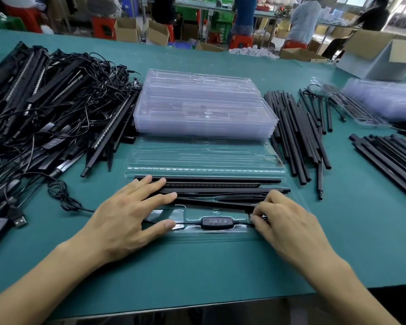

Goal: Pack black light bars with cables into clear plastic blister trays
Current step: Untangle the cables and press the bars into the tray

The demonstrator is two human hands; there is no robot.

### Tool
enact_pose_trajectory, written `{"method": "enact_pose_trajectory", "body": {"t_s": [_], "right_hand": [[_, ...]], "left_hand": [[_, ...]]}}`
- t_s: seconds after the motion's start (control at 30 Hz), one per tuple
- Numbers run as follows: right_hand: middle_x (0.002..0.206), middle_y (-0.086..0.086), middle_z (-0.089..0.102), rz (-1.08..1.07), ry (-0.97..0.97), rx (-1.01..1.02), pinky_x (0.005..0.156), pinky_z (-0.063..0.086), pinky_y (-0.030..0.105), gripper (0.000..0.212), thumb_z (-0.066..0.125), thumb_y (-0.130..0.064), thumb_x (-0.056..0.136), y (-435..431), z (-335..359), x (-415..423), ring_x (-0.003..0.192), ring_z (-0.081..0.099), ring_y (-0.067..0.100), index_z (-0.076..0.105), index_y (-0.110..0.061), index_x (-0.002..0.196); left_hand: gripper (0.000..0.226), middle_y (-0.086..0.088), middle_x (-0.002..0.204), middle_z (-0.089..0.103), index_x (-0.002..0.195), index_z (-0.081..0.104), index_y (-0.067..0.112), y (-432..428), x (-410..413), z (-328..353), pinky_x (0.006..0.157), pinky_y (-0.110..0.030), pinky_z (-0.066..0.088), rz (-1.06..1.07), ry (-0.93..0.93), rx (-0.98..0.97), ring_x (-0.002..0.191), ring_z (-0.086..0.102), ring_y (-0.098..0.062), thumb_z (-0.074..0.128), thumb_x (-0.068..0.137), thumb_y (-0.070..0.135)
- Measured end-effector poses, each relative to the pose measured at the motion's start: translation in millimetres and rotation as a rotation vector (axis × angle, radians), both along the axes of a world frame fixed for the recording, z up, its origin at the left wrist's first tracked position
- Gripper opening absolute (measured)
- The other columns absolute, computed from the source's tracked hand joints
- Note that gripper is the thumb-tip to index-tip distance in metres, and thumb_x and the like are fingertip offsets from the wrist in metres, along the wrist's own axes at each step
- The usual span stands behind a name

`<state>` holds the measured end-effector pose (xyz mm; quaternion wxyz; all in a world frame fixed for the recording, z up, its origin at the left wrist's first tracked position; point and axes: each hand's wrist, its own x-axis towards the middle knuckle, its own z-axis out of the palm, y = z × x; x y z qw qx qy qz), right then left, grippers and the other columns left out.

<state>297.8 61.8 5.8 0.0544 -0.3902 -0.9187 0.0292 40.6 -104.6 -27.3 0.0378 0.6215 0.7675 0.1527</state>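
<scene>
An open clear blister tray (204, 158) lies on the green table in front of me. Black light bars (220, 184) lie lengthwise in its near half. A black inline controller (217, 222) with several buttons sits in the tray's front pocket, its cable running left and right. My left hand (129, 216) lies flat with straight fingers on the left ends of the bars, thumb beside the cable. My right hand (288, 224) has curled fingers pinching the cable just right of the controller, over the bars' right ends.
A stack of empty clear trays (202, 106) stands behind the open one. A tangled heap of light bars with cables (47, 109) fills the left. Loose black bars (298, 137) lie to the right, more at far right (389, 156). A USB plug (19, 220) lies near left.
</scene>
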Motion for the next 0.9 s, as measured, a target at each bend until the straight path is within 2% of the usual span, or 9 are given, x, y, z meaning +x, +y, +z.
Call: {"method": "enact_pose_trajectory", "body": {"t_s": [0.07,0.17,0.33,0.47,0.53,0.63,0.7,0.8,0.9], "right_hand": [[0.085,-0.007,0.041,-0.108,-0.002,0.012,0.057,0.045,0.03,0.026,0.047,-0.038,0.096,-2.2,0.5,1.3,0.074,0.049,0.013,0.056,-0.021,0.079],[0.084,-0.004,0.038,-0.213,0.034,-0.032,0.057,0.038,0.032,0.025,0.046,-0.03,0.095,-9.3,-2.1,0.0,0.069,0.045,0.018,0.048,-0.014,0.077],[0.084,0.0,0.031,-0.353,0.074,-0.099,0.06,0.03,0.035,0.022,0.04,-0.026,0.097,-9.2,-5.6,-2.1,0.058,0.03,0.012,0.039,-0.012,0.081],[0.083,0.002,0.03,-0.418,0.169,-0.104,0.059,0.028,0.035,0.023,0.039,-0.026,0.097,-1.9,-6.7,-0.6,0.055,0.028,0.016,0.035,-0.01,0.081],[0.089,0.006,0.035,-0.461,0.178,-0.092,0.056,0.028,0.033,0.018,0.029,-0.02,0.096,5.1,-7.1,1.2,0.056,0.029,0.018,0.037,-0.009,0.085],[0.093,0.003,0.031,-0.529,0.225,-0.064,0.046,0.016,0.021,0.044,-0.001,-0.015,0.082,9.6,-8.6,7.3,0.063,0.02,0.005,0.041,-0.01,0.093],[0.092,0.001,0.035,-0.466,0.28,-0.049,0.05,0.02,0.023,0.037,0.009,-0.019,0.09,10.9,-10.7,9.5,0.066,0.027,0.003,0.046,-0.011,0.091],[0.091,-0.007,0.049,-0.255,0.282,-0.055,0.063,0.039,0.035,0.018,0.043,-0.036,0.097,10.5,-15.3,12.7,0.073,0.052,0.016,0.054,-0.026,0.086],[0.087,-0.018,0.053,-0.082,0.143,-0.145,0.064,0.044,0.032,0.014,0.054,-0.045,0.093,14.2,-13.2,15.8,0.079,0.053,0.005,0.057,-0.037,0.082]], "left_hand": [[0.079,0.017,0.157,0.027,0.141,0.046,0.048,-0.5,-0.5,-0.7,0.12,-0.021,0.002,-0.008,-0.007,0.001,0.149,0.014,-0.006,0.014,0.08,0.088],[0.076,0.02,0.157,0.026,0.14,0.047,0.047,0.0,-0.9,-1.3,0.119,-0.017,-0.001,-0.002,-0.025,0.008,0.149,0.013,-0.003,0.021,0.08,0.085],[0.075,0.021,0.156,0.027,0.139,0.05,0.044,0.4,-1.8,-1.5,0.121,-0.022,0.005,-0.001,-0.045,0.02,0.149,0.014,-0.002,0.025,0.08,0.084],[0.074,0.02,0.156,0.028,0.138,0.05,0.044,0.4,-1.5,-2.1,0.12,-0.021,0.004,-0.004,-0.05,0.026,0.149,0.015,-0.003,0.026,0.081,0.083],[0.074,0.019,0.156,0.029,0.137,0.051,0.043,0.1,-1.6,-2.7,0.121,-0.023,0.006,-0.004,-0.06,0.034,0.149,0.016,-0.004,0.026,0.081,0.084],[0.073,0.019,0.156,0.03,0.137,0.052,0.044,0.4,-1.0,-3.6,0.121,-0.024,0.008,0.001,-0.058,0.037,0.149,0.017,-0.005,0.026,0.081,0.084],[0.073,0.018,0.156,0.031,0.137,0.051,0.045,1.0,-1.2,-3.6,0.121,-0.024,0.007,-0.001,-0.045,0.031,0.148,0.018,-0.005,0.025,0.081,0.084],[0.077,0.018,0.156,0.03,0.137,0.05,0.047,0.6,-2.2,-2.6,0.12,-0.023,0.006,-0.002,-0.029,0.022,0.148,0.018,-0.005,0.02,0.08,0.088],[0.077,0.019,0.156,0.028,0.138,0.049,0.048,0.7,-1.5,-1.2,0.119,-0.021,0.004,0.002,-0.025,0.015,0.148,0.016,-0.005,0.019,0.079,0.087]]}}
